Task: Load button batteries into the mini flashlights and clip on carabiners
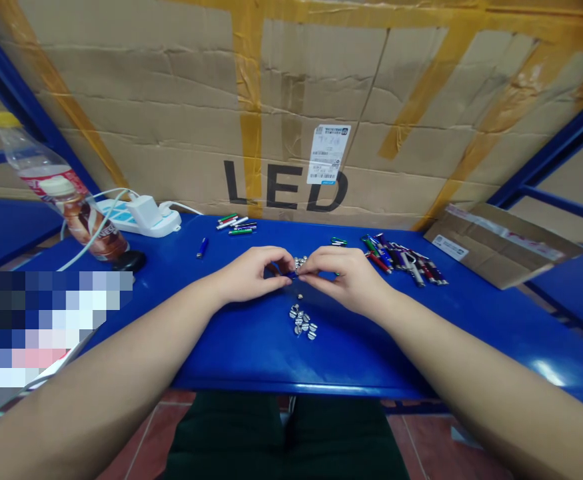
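My left hand [254, 272] and my right hand [344, 277] meet over the middle of the blue table [251, 353], fingers pinched together. Between them is a small blue tube-shaped piece [289, 274]; the left fingers grip it and the right fingertips press at its end. Several small silver button cells [304, 321] lie in a cluster just below the hands. A few more silvery parts [300, 261] sit just behind the fingers.
A pile of small coloured pen-like lights [404, 260] lies at the right, a smaller group [236, 224] at the back, one blue light [202, 247] alone. A drink bottle [66, 197] and a white power strip [144, 217] stand at the left. A cardboard box [501, 243] rests at the right, and a cardboard wall [291, 113] behind.
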A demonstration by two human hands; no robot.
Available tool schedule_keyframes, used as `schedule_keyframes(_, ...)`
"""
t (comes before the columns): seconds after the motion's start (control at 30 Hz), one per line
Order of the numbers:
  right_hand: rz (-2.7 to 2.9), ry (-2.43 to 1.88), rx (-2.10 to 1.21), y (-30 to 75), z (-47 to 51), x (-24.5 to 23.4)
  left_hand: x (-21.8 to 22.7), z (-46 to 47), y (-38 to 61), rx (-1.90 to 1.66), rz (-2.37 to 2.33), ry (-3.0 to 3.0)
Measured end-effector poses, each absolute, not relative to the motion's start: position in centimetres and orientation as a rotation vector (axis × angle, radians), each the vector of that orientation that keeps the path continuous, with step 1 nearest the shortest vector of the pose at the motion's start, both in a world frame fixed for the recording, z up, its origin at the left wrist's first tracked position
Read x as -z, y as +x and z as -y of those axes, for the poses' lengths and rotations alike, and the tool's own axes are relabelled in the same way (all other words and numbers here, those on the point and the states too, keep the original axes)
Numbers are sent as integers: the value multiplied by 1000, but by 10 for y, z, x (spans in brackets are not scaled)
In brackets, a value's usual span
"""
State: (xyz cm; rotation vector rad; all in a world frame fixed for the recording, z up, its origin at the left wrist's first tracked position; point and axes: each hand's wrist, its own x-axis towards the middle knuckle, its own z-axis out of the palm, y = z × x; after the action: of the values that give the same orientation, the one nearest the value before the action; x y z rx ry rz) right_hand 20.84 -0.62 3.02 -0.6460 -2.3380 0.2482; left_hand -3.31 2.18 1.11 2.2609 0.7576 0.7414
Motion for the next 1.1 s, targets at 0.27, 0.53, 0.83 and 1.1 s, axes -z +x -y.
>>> schedule_keyframes(0.27, 2312, -591, -211, 214, 8, -20, -10, -19, -31, -732, -741, 2179)
schedule_keyframes(0.53, 2320, -766, -376, 226, 12, -26, -8, -21, -31, -759, -780, 2139)
schedule_keyframes(0.83, 2694, -855, -462, 227, 13, -21, -7, -23, -33, -807, -830, 2214)
schedule_keyframes(1.1, 2730, -864, -339, 214, 10, -12, -7, -23, -32, -785, -796, 2232)
